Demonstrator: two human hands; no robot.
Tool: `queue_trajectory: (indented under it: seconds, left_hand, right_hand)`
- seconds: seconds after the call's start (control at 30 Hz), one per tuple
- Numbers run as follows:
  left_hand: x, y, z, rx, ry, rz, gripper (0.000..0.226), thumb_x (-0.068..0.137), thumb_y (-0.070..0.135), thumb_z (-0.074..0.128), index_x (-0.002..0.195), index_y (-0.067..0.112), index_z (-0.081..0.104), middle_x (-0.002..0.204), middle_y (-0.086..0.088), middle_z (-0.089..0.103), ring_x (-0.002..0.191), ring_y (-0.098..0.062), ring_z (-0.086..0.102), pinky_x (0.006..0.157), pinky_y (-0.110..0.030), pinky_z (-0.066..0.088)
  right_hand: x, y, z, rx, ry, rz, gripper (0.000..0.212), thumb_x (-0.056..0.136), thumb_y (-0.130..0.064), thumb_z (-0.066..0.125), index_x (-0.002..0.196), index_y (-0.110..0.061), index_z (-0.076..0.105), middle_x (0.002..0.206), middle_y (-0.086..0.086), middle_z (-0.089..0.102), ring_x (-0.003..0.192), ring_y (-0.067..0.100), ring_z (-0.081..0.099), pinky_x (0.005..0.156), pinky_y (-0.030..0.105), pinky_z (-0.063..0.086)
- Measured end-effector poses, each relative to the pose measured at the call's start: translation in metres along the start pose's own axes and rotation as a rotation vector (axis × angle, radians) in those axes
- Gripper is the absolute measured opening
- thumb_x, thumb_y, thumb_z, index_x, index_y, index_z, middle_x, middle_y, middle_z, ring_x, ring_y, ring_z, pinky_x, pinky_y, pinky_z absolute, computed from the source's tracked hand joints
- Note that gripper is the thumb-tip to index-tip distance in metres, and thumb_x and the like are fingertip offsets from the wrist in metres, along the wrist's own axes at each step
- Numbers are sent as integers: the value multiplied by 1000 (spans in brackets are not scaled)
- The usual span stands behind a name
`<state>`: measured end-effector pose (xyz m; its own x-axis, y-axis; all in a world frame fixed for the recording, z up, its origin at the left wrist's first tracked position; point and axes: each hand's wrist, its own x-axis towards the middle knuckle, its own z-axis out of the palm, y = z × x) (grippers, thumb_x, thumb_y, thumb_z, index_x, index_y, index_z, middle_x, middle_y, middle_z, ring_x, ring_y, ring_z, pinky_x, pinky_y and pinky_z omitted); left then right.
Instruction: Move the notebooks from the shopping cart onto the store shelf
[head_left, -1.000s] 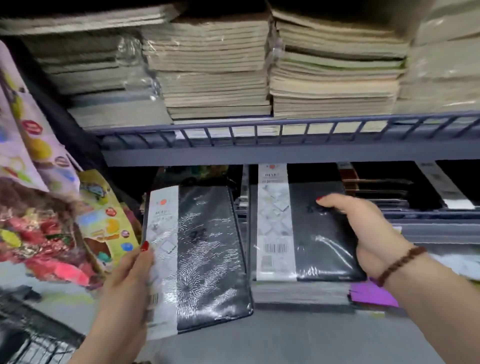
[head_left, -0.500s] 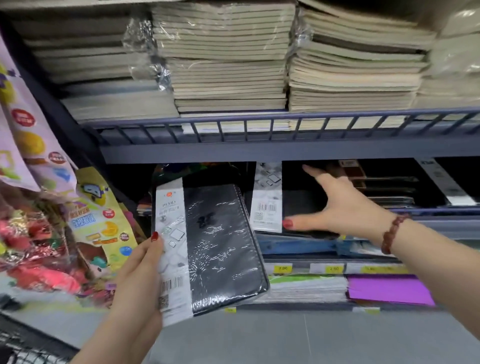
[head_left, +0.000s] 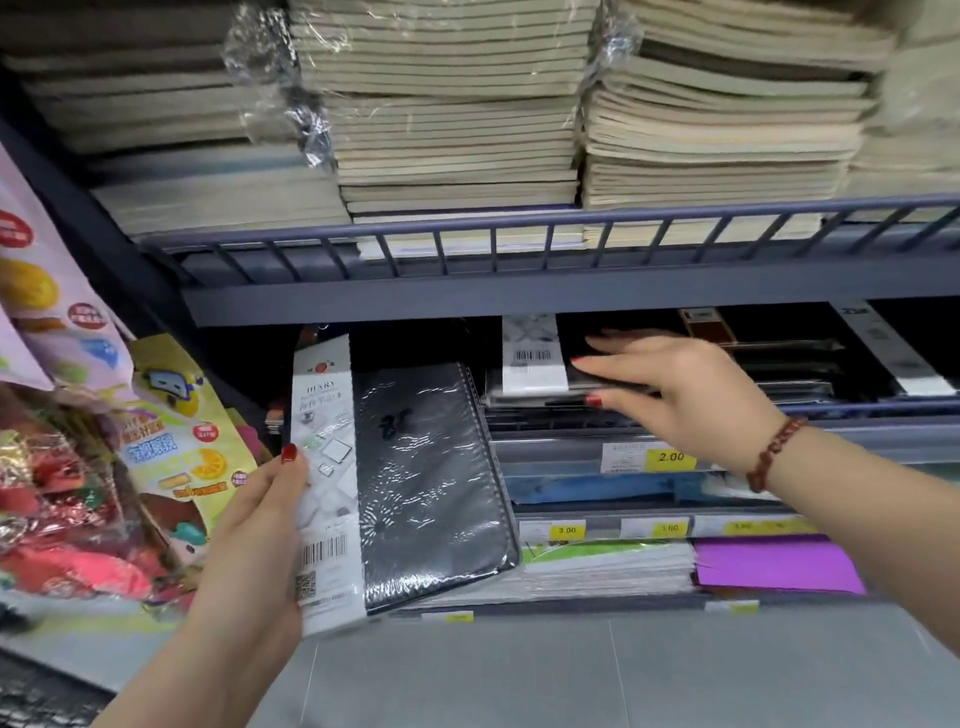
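Notebook upright in left hand; right hand flat, outstretched.

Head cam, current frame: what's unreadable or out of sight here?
All head view:
- Shopping cart: only a mesh corner, cut by the bottom-left edge; contents unseen.
- Right hand: motion-blurred; pinching or just pressing the shelved notebook, cannot tell.
- Lower shelf: its rear is dark, overhung by the shelf above.
- Held notebook in left hand: band's print too small.
- Price tag: blurred.
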<state>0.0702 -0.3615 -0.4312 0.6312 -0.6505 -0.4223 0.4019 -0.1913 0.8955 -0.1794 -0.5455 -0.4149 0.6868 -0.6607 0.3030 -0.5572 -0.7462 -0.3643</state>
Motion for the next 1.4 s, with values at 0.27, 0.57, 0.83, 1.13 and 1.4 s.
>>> queue_trajectory:
  seconds: [0.27, 0.57, 0.83, 1.13, 1.4]
  left_hand:
    - [4, 5, 3, 37, -6, 28, 18, 93, 36, 55, 98, 21, 64, 87, -4, 70, 63, -20, 64, 63, -36, 53]
    - [9, 8, 19, 54, -11, 41, 16, 94, 32, 55, 83, 21, 60, 69, -2, 67, 45, -14, 61, 46, -28, 52]
    - [9, 15, 45, 66, -36, 51, 13, 91, 37, 59, 90, 27, 67, 105, -1, 71, 96, -26, 66, 92, -52, 49]
    - [12, 18, 94, 143, -232, -4, 8, 92, 22, 58, 93, 15, 61, 81, -3, 72, 64, -16, 70, 60, -36, 58]
    - [2, -2, 78, 256, -551, 206, 104, 42, 22, 87, 136, 22, 43, 125, 11, 64, 115, -7, 60, 90, -24, 51]
  right_hand:
    - [17, 5, 4, -5, -58, 119, 34, 90, -25, 60, 124, -27, 59, 126, -2, 61, 100, -9, 59, 91, 11, 38]
    - [9, 12, 21, 39, 19, 83, 37, 87, -17, 65, 123, -19, 61, 134, 4, 54, 132, 14, 42, 111, 40, 35]
    - [-34, -57, 14, 724, 292, 418, 39, 84, -18, 65, 122, -24, 59, 119, -8, 61, 106, 0, 58, 95, 13, 43]
    - [-52, -70, 17, 1174, 234, 587, 61, 80, 11, 62, 126, -26, 49, 99, -29, 67, 90, -10, 64, 73, 8, 50]
    - [-65, -53, 8, 1090, 177, 508, 78, 66, -7, 75, 132, -32, 41, 118, -21, 62, 103, -9, 60, 83, 8, 46]
